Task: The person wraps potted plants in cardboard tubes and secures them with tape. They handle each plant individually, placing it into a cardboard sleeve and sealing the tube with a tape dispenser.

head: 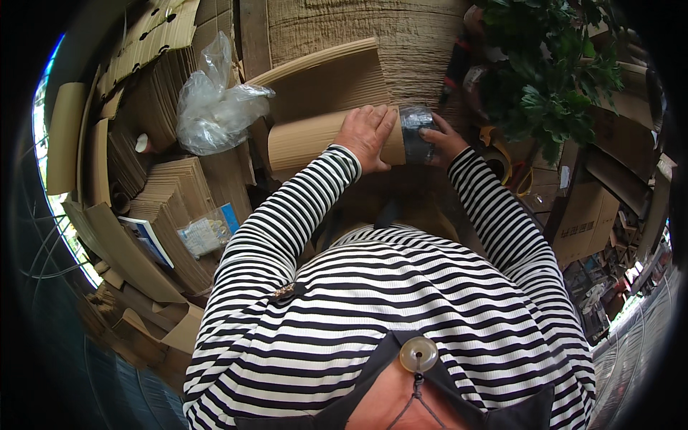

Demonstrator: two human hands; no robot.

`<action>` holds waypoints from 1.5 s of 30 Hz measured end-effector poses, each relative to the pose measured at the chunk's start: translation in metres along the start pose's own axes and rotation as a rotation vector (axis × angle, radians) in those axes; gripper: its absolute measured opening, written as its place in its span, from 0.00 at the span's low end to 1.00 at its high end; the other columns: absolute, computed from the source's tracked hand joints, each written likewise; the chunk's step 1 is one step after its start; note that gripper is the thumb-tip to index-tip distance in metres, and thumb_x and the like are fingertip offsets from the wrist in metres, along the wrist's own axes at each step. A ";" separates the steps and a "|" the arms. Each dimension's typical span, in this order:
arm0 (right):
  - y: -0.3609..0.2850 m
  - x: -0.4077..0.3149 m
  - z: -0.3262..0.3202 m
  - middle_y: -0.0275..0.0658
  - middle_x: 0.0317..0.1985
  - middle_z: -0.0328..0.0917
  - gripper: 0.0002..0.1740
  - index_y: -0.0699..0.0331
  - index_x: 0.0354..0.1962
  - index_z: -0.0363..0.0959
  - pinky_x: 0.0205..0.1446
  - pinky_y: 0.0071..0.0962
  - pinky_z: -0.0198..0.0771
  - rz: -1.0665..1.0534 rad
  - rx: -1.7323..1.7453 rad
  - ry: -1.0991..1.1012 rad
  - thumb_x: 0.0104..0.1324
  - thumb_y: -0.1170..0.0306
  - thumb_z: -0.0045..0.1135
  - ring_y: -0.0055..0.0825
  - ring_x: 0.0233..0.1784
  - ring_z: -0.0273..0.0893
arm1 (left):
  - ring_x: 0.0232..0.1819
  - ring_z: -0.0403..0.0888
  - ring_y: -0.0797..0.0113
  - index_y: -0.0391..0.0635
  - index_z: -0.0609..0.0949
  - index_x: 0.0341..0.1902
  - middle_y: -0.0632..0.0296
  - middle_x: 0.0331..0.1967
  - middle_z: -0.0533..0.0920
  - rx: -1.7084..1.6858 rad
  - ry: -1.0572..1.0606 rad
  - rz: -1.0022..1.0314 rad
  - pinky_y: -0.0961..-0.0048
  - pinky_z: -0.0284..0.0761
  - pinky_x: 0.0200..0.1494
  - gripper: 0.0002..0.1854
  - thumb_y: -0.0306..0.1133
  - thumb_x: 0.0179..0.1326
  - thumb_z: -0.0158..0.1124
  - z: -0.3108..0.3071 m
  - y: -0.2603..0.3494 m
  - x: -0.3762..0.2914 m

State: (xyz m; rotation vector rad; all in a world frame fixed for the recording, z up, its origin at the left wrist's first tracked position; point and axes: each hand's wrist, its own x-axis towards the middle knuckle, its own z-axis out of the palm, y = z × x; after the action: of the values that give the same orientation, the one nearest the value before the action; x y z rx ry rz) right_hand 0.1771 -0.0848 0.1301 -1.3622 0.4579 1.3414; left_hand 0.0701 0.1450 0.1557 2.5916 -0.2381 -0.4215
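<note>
A corrugated cardboard sheet (309,137) lies in front of me, its near part curled over and its far part (333,80) spread on the wooden tabletop. My left hand (368,134) rests on the curled part with the palm down, pressing it. At the right end of the curl sits a dark cylinder-shaped piece (416,126) with a shiny, film-like surface. My right hand (445,141) grips this piece from the right, thumb on top. How far the dark piece reaches inside the cardboard is hidden.
A clear plastic bag (215,110) and stacked cardboard sheets (166,188) are at left. A leafy plant (543,80) overhangs the right side. A tape roll (497,158), yellow-handled scissors (524,180) and a red-and-black tool (454,70) lie at right. The wooden tabletop (355,24) extends beyond the cardboard.
</note>
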 end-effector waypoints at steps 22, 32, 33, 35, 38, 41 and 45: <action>-0.019 -0.036 0.073 0.41 0.77 0.57 0.50 0.55 0.76 0.55 0.76 0.57 0.61 -0.346 -1.973 -0.193 0.60 0.54 0.67 0.48 0.79 0.57 | 0.74 0.61 0.49 0.42 0.63 0.74 0.49 0.70 0.68 0.035 0.142 -0.343 0.49 0.50 0.80 0.57 0.44 0.39 0.82 0.052 0.053 -0.060; -0.125 0.083 0.027 0.41 0.65 0.73 0.22 0.56 0.63 0.76 0.64 0.54 0.65 0.051 -2.624 0.273 0.77 0.60 0.51 0.40 0.69 0.69 | 0.74 0.62 0.48 0.41 0.65 0.73 0.49 0.70 0.67 0.060 0.342 -0.376 0.47 0.51 0.78 0.51 0.40 0.42 0.76 0.085 0.069 -0.080; -0.123 0.091 0.018 0.41 0.64 0.74 0.21 0.57 0.62 0.77 0.63 0.53 0.65 -0.023 -2.554 0.375 0.77 0.60 0.50 0.40 0.67 0.71 | 0.74 0.62 0.48 0.41 0.66 0.72 0.49 0.69 0.67 0.073 0.378 -0.376 0.47 0.52 0.78 0.50 0.39 0.42 0.75 0.088 0.070 -0.081; -0.122 0.098 0.005 0.41 0.60 0.77 0.20 0.57 0.59 0.78 0.64 0.53 0.64 -0.095 -2.559 0.327 0.76 0.61 0.50 0.40 0.66 0.72 | 0.73 0.63 0.49 0.41 0.68 0.71 0.49 0.69 0.68 0.111 0.421 -0.378 0.47 0.53 0.78 0.46 0.37 0.44 0.71 0.094 0.073 -0.084; -0.127 0.096 0.006 0.41 0.56 0.81 0.18 0.58 0.56 0.80 0.65 0.51 0.63 -0.138 -2.730 0.149 0.76 0.61 0.49 0.40 0.62 0.75 | 0.72 0.64 0.50 0.42 0.69 0.71 0.50 0.68 0.68 0.145 0.452 -0.378 0.48 0.54 0.77 0.42 0.36 0.48 0.67 0.101 0.074 -0.087; -0.137 0.087 0.025 0.42 0.55 0.81 0.19 0.57 0.58 0.78 0.73 0.56 0.57 -0.142 -2.827 0.011 0.77 0.61 0.45 0.40 0.65 0.75 | 0.72 0.65 0.50 0.42 0.70 0.70 0.50 0.68 0.69 0.181 0.507 -0.378 0.49 0.55 0.77 0.38 0.35 0.52 0.63 0.105 0.075 -0.089; -0.138 0.074 0.037 0.44 0.60 0.77 0.21 0.56 0.64 0.71 0.80 0.60 0.48 -0.102 -2.698 -0.050 0.79 0.61 0.42 0.41 0.72 0.69 | 0.71 0.66 0.50 0.42 0.71 0.69 0.50 0.68 0.70 0.211 0.500 -0.399 0.50 0.57 0.77 0.32 0.36 0.58 0.57 0.107 0.080 -0.091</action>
State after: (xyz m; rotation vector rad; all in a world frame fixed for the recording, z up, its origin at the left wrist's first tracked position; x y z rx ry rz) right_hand 0.2993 0.0202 0.1329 -2.9206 -2.3871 1.3332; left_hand -0.0588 0.0506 0.1303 2.8475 0.4334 0.1383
